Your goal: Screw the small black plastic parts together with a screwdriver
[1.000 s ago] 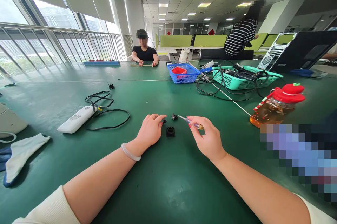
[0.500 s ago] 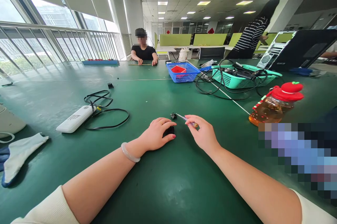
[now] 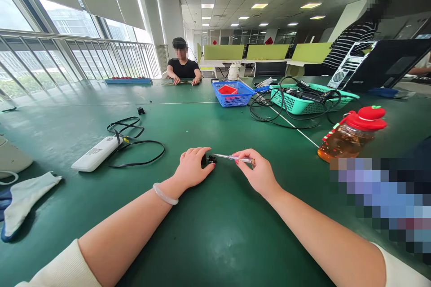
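Note:
My left hand (image 3: pixel 191 167) is closed around a small black part (image 3: pixel 212 159) on the green tabletop, its thumb along the near side. Part of that black piece hides behind the fingers, so its exact kind is unclear. In my right hand (image 3: pixel 257 171), thumb and fingers pinch a slim screwdriver (image 3: pixel 229 156) with a clear handle. The shaft points left and its tip meets, or nearly meets, the black part.
A white power bank (image 3: pixel 97 154) with a black cable lies left. Behind are a blue basket (image 3: pixel 233 99) and a green basket (image 3: pixel 296 106) of cables. A red-lidded bottle (image 3: pixel 353 136) stands right. A person (image 3: pixel 183 69) sits opposite.
The black part has shifted left and slightly nearer, now against my left hand. The left hand has drawn back left, and the screwdriver lies more level, its tip farther left.

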### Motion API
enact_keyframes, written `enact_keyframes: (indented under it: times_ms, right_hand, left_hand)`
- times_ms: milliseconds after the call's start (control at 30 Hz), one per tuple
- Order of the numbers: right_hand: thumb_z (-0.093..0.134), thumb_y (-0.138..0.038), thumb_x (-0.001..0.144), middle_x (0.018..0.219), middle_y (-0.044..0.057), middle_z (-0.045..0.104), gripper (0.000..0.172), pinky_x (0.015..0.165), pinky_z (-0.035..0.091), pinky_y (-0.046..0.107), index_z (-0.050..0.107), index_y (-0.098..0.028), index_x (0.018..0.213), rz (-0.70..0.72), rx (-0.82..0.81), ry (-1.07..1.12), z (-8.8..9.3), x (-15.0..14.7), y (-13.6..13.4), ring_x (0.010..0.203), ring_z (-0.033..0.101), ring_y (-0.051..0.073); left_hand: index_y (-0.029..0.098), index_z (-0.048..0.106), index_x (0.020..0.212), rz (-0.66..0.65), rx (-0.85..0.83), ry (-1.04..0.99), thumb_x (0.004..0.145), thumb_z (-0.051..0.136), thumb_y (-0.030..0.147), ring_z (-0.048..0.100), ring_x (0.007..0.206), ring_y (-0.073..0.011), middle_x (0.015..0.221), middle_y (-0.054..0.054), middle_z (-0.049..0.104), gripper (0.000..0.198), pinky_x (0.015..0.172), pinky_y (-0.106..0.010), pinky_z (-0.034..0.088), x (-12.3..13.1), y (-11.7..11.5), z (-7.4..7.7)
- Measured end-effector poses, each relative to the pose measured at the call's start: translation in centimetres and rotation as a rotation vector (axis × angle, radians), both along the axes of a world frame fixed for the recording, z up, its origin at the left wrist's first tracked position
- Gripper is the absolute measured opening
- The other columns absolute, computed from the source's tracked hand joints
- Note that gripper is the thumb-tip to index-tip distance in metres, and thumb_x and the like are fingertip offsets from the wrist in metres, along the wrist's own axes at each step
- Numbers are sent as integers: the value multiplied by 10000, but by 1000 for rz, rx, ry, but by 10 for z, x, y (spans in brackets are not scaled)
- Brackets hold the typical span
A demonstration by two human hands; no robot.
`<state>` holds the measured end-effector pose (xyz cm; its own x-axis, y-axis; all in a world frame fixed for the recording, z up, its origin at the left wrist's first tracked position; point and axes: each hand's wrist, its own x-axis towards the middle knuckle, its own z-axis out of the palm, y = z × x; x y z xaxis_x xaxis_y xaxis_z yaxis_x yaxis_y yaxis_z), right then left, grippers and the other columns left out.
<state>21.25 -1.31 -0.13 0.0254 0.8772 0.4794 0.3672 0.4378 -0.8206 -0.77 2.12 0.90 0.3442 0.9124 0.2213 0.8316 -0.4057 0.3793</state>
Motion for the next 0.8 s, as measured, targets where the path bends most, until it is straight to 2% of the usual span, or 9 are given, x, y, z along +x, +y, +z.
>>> enact_keyframes:
  times_ms: [67, 233, 333, 433, 567, 700, 800]
  right_hand:
    - [631, -353, 850, 974, 63, 733, 141, 850, 566, 393, 565, -228, 846, -44, 34, 84, -1, 1, 1, 906, 719, 214]
    - [598, -363, 878, 1090, 84, 695, 149, 858, 560, 403, 560, -222, 907, -161, 52, 150, -5, 7, 8, 872, 725, 205]
    - [557, -310, 892, 1119, 80, 685, 98, 819, 565, 379, 589, -218, 898, -179, 81, 73, -4, 7, 7, 808, 719, 185]
    - [513, -264, 908, 1026, 54, 713, 120, 772, 567, 354, 625, -229, 933, -155, 142, -62, -2, 4, 2, 749, 702, 172]
    - [500, -235, 917, 953, 44, 735, 162, 786, 561, 356, 645, -249, 988, -163, 250, -236, -1, 1, -4, 823, 696, 201]
    - [497, -197, 918, 944, 48, 738, 173, 777, 559, 340, 646, -247, 990, -158, 358, -327, -1, 0, -6, 850, 684, 205]
    - [487, -169, 916, 937, 45, 736, 181, 755, 556, 323, 635, -241, 990, -147, 398, -348, -1, 0, -5, 832, 682, 198]
  left_hand:
    - [325, 504, 1345, -56, 5, 20, 863, 560, 462, 430, 1313, -313, 1371, -64, 569, 504, 1103, -570, 311, 0, 0, -1]
    - [345, 608, 1242, -151, -31, 69, 908, 515, 449, 426, 1306, -295, 1344, -39, 589, 361, 1104, -557, 316, -1, 0, 0]
    - [315, 618, 1206, -172, -33, 75, 917, 516, 410, 461, 1267, -273, 1295, -30, 624, 321, 1109, -532, 319, 2, -4, 2]
    - [298, 604, 1199, -158, -28, 93, 925, 506, 372, 474, 1249, -269, 1298, -38, 616, 301, 1112, -541, 310, 7, -17, 4]
    - [298, 591, 1185, -188, -51, 130, 935, 487, 348, 476, 1248, -270, 1322, -46, 590, 275, 1105, -551, 313, 8, -41, 8]
    - [307, 574, 1192, -213, -92, 150, 944, 467, 351, 458, 1279, -260, 1356, -40, 563, 274, 1126, -541, 302, -14, -68, 12]
    - [308, 584, 1178, -161, -104, 171, 947, 441, 363, 445, 1304, -254, 1375, -39, 551, 277, 1130, -520, 312, -54, -86, 11]
